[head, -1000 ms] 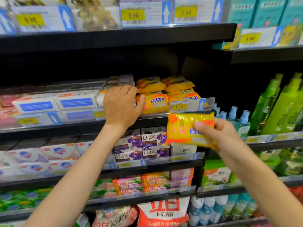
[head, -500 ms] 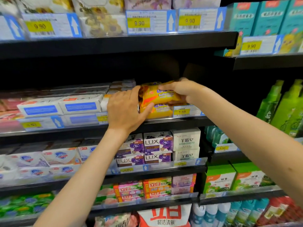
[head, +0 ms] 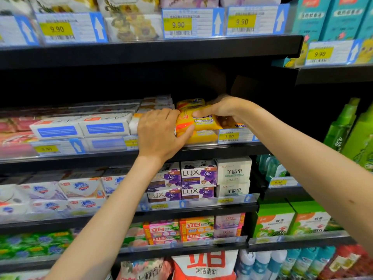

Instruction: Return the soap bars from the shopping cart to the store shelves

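Note:
A yellow sulfur soap bar lies on top of a stack of like yellow bars on the second shelf from the top. My right hand rests on its top with fingers curled over it. My left hand is pressed against the left side of the yellow stack, thumb under the bar's front edge. More yellow bars sit behind. The shopping cart is out of view.
White and blue soap boxes fill the same shelf to the left. Purple LUX boxes and white boxes stand on the shelf below. Green spray bottles are at the right. A price tag reading 1.50 fronts the yellow stack.
My right hand carried the yellow soap bar up from below the price rail onto the stack and now presses it down. My left hand stayed against the stack's left side.

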Demonstrator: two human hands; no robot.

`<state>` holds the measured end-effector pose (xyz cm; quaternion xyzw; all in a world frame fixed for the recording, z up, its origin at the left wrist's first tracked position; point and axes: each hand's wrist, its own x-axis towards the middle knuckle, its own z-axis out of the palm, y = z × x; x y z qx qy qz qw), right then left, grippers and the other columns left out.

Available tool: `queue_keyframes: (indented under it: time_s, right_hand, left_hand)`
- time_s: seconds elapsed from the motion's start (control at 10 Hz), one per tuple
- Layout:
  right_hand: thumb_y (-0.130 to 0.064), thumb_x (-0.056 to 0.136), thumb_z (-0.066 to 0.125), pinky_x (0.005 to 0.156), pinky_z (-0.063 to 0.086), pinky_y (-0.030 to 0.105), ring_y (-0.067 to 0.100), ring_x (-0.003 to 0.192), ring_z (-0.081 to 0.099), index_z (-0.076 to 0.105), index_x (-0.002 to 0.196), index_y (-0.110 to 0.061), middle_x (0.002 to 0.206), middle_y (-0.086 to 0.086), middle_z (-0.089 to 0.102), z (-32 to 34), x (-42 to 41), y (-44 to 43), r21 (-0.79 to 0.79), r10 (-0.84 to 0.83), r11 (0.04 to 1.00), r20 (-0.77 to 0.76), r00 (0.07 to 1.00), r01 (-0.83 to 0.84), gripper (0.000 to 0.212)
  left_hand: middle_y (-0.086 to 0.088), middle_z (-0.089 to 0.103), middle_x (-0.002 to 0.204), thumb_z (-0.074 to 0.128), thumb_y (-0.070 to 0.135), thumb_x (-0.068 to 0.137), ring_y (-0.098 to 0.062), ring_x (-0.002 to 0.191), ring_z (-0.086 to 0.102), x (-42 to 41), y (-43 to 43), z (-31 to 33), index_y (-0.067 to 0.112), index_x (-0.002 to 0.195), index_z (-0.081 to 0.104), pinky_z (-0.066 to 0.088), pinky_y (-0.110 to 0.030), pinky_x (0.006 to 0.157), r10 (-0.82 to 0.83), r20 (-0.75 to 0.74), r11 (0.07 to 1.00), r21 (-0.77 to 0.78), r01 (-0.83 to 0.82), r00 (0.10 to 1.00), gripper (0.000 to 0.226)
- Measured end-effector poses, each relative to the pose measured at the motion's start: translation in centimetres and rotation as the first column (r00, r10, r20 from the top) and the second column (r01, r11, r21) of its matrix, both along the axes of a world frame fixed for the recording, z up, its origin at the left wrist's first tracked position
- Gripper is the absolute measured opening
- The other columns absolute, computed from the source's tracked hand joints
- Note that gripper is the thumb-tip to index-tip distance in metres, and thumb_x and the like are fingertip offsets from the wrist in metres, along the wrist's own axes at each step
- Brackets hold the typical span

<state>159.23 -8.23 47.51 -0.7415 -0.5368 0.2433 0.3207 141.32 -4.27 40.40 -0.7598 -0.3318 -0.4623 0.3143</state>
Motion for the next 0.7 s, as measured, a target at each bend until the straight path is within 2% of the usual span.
queue_keyframes:
  time_s: [0.1,0.2,0.3,0.4,0.5,0.6,0.7]
  right_hand:
    - [-0.050,0.066,0.079,0.086,0.049,0.032,0.020,0.106,0.055,0.060,0.108,-0.021,0.116,0.004,0.058,-0.5,-0.1,0.0,0.225,0.003,0.973,0.170,0.985,-0.042,0.054]
    - [-0.041,0.077,0.074,0.090,0.043,0.024,0.017,0.111,0.055,0.069,0.101,-0.024,0.117,0.002,0.063,-1.2,-0.7,-0.8,0.432,0.043,0.881,0.332,0.942,-0.193,0.030]
    - [-0.037,0.092,0.056,0.084,0.038,0.018,0.014,0.109,0.058,0.066,0.117,-0.014,0.120,0.003,0.065,-2.5,-1.1,-1.0,0.416,0.063,0.871,0.432,0.900,-0.261,0.035]
    - [-0.038,0.097,0.047,0.085,0.038,0.021,0.019,0.114,0.057,0.059,0.126,-0.011,0.126,0.006,0.061,-2.8,-1.1,-1.0,0.379,0.075,0.887,0.446,0.892,-0.265,0.041]
    - [-0.039,0.098,0.043,0.089,0.039,0.025,0.022,0.118,0.054,0.056,0.130,-0.012,0.129,0.007,0.059,-3.1,-0.9,-0.8,0.367,0.068,0.885,0.510,0.858,-0.288,0.043]
    - [-0.040,0.098,0.044,0.090,0.041,0.028,0.022,0.117,0.054,0.056,0.129,-0.014,0.128,0.006,0.059,-2.8,-1.0,-1.0,0.344,0.088,0.893,0.497,0.863,-0.289,0.042]
    - [-0.043,0.097,0.044,0.097,0.037,0.033,0.026,0.125,0.044,0.049,0.136,-0.021,0.135,0.006,0.051,-3.0,-0.9,-1.5,0.436,-0.056,0.860,0.598,0.800,-0.265,0.045]
  left_hand:
    - [-0.004,0.069,0.084,0.043,0.061,0.086,-0.023,0.076,0.065,0.0,0.0,0.0,0.015,0.092,0.068,0.046,-0.032,0.068,-0.006,-0.001,1.000,-0.024,0.006,1.000,0.053]
    - [-0.004,0.070,0.084,0.043,0.061,0.086,-0.024,0.077,0.065,0.0,-0.2,0.0,0.014,0.093,0.068,0.047,-0.032,0.069,-0.010,0.001,0.999,-0.037,0.010,1.000,0.054]
    - [-0.006,0.070,0.087,0.042,0.061,0.085,-0.024,0.079,0.066,0.0,-0.3,0.0,0.013,0.096,0.068,0.048,-0.033,0.070,-0.020,-0.002,0.999,-0.051,0.020,1.000,0.055]
    - [-0.006,0.070,0.089,0.041,0.061,0.085,-0.025,0.080,0.066,0.0,-0.5,0.1,0.013,0.099,0.068,0.049,-0.034,0.071,-0.011,-0.009,0.998,-0.070,0.010,1.000,0.056]
    - [-0.006,0.070,0.092,0.041,0.061,0.085,-0.025,0.083,0.066,0.0,-0.5,0.1,0.012,0.104,0.067,0.049,-0.035,0.073,-0.011,-0.017,0.996,-0.090,0.010,1.000,0.059]
    - [-0.008,0.069,0.102,0.037,0.063,0.083,-0.027,0.090,0.065,-0.2,-1.2,0.7,0.013,0.115,0.063,0.048,-0.037,0.077,-0.019,-0.016,0.986,-0.166,0.016,1.000,0.065]
    - [-0.006,0.059,0.123,0.031,0.067,0.080,-0.025,0.106,0.058,-0.6,-1.7,1.3,0.016,0.130,0.052,0.044,-0.036,0.084,-0.093,0.011,0.943,-0.320,0.092,0.996,0.074]
